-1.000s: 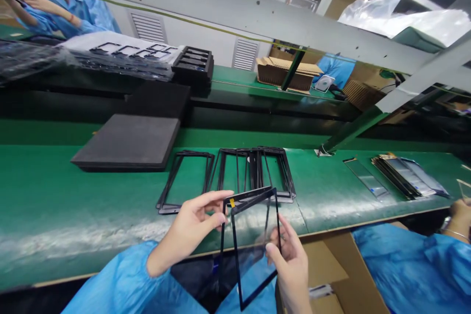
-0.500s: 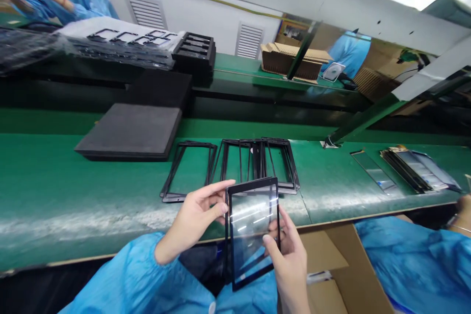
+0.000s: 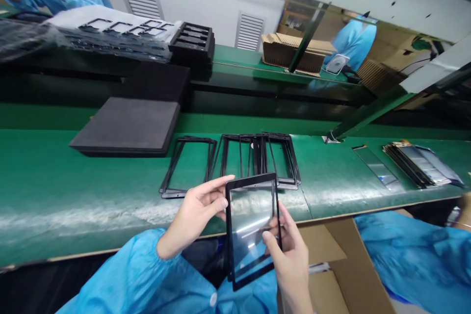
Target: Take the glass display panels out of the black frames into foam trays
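Above the bench's front edge I hold a tablet glass panel [image 3: 253, 223], clear with a black border, upright and tilted. A second dark edge shows along its left side, like a thin frame lying close behind it. My left hand [image 3: 200, 211] pinches the upper left edge, thumb in front and fingers partly hidden behind. My right hand [image 3: 289, 250] grips the right edge, its thumb on the front face and fingers seen through the glass. Just beyond the panel, several black tablet frames [image 3: 189, 194] lie overlapping on the green bench.
A grey foam block [image 3: 128, 125] sits at left on the green bench [image 3: 33, 181]. At right lie a loose screen [image 3: 375, 167] and a stack of screens [image 3: 415, 164]. Below is a cardboard box [image 3: 353, 260], beside another person's blue sleeve [image 3: 412, 255]. Black trays [image 3: 193, 41] stand behind.
The glass panel and the dark edge behind it now sit closer together at the upper left. Both hands keep their hold. The view has shifted slightly.
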`<state>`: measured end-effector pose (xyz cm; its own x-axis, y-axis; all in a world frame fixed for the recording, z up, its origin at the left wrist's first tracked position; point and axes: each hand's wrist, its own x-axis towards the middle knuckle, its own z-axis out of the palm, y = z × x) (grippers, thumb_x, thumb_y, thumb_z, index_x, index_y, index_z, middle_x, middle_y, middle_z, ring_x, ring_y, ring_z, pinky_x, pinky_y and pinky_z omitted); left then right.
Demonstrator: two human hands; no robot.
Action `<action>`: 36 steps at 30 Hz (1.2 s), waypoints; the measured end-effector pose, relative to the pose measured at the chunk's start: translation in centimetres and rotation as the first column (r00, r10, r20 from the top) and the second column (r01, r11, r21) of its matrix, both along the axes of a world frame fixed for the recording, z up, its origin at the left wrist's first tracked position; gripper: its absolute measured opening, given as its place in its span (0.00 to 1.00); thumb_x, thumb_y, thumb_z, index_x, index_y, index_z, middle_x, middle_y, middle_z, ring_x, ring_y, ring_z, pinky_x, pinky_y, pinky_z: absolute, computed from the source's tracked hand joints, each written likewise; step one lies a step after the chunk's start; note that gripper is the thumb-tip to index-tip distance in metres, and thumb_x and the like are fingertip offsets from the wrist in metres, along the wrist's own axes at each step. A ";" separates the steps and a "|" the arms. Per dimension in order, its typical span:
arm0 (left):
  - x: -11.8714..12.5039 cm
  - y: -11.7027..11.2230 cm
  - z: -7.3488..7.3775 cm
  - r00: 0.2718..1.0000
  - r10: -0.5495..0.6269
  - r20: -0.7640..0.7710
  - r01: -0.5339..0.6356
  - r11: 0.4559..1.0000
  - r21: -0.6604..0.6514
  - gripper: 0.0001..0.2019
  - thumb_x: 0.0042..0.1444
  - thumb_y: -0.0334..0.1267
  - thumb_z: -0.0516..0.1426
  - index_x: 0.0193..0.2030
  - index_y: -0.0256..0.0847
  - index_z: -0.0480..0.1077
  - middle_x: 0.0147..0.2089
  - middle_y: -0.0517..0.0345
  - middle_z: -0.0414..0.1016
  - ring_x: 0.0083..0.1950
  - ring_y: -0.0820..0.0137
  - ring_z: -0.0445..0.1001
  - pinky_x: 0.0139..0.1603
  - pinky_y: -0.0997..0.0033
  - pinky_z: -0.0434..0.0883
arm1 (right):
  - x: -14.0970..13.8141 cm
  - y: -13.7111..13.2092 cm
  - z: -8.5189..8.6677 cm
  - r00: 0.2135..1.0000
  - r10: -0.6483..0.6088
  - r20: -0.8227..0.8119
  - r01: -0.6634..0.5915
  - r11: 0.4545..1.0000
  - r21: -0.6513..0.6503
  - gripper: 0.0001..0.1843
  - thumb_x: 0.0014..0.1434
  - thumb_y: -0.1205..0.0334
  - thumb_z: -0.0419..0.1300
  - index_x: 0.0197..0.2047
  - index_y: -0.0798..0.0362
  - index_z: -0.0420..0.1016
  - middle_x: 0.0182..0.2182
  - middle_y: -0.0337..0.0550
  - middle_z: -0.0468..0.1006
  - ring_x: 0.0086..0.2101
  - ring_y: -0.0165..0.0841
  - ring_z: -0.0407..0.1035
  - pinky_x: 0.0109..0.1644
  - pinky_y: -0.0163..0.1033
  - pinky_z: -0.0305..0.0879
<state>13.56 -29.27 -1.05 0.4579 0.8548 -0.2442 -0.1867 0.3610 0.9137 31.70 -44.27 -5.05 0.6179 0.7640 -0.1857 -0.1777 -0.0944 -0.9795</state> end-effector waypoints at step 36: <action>-0.6 -0.6 1.5 0.984 -0.027 -0.176 0.047 0.993 0.112 0.24 0.56 0.46 0.72 0.59 0.43 0.84 0.37 0.47 0.89 0.38 0.55 0.89 0.29 0.73 0.82 | 2.7 1.6 2.7 0.957 0.056 0.285 -0.063 0.998 0.016 0.33 0.69 0.50 0.65 0.74 0.43 0.68 0.64 0.53 0.78 0.61 0.50 0.75 0.66 0.59 0.69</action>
<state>12.99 -29.85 0.42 0.4489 0.8652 -0.2233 -0.0102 0.2549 0.9669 34.36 -42.68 -2.34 0.5956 0.8032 0.0098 0.1133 -0.0720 -0.9909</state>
